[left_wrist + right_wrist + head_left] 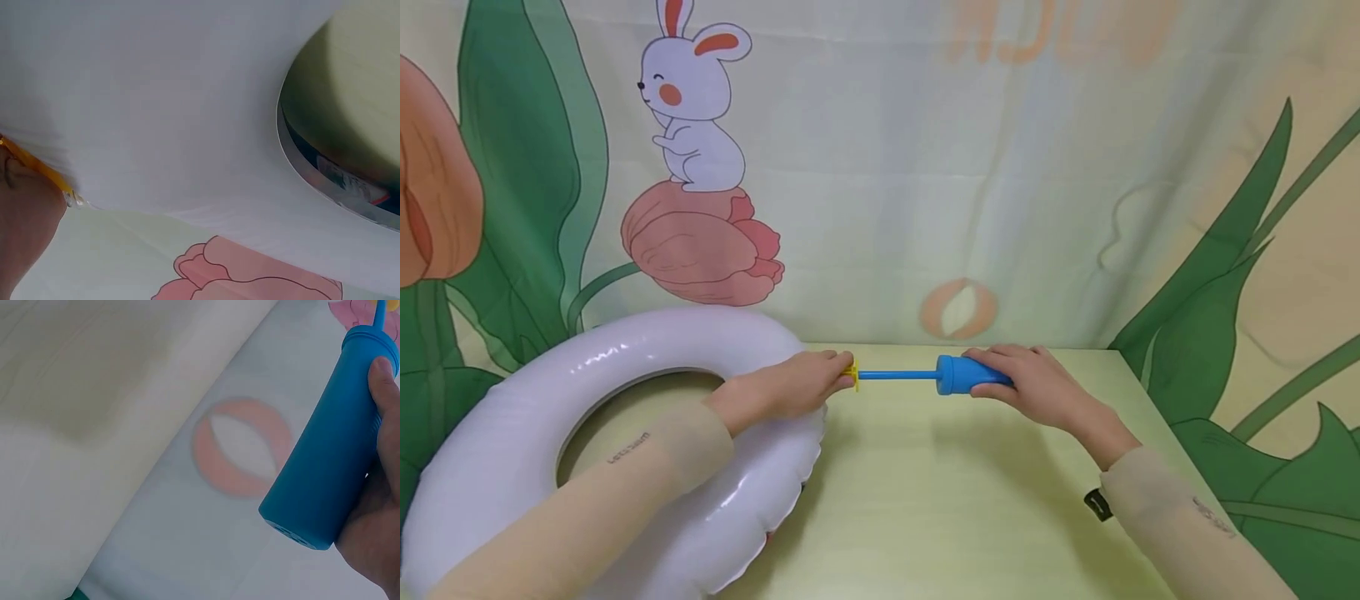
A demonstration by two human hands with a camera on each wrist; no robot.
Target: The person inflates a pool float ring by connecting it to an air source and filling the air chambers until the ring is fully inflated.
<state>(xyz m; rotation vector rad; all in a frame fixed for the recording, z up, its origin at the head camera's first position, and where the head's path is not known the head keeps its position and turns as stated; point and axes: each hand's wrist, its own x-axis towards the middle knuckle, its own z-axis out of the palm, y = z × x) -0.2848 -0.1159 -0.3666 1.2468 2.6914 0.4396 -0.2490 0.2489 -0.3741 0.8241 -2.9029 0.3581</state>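
Two hands work one blue plastic hand pump [973,374] near the surface's [925,500] far edge. Right hand [1037,387] fingers wrap its barrel, rod drawn out. Left hand [790,387] fingers pinch the yellow nozzle end [850,373] against the white inflatable vinyl ring [512,433], apparently to steady the valve joint.

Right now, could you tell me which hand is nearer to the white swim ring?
The left. The left hand lies over the white swim ring, pinching the pump's yellow tip at its edge. The right hand grips the blue pump barrel, well off the ring.
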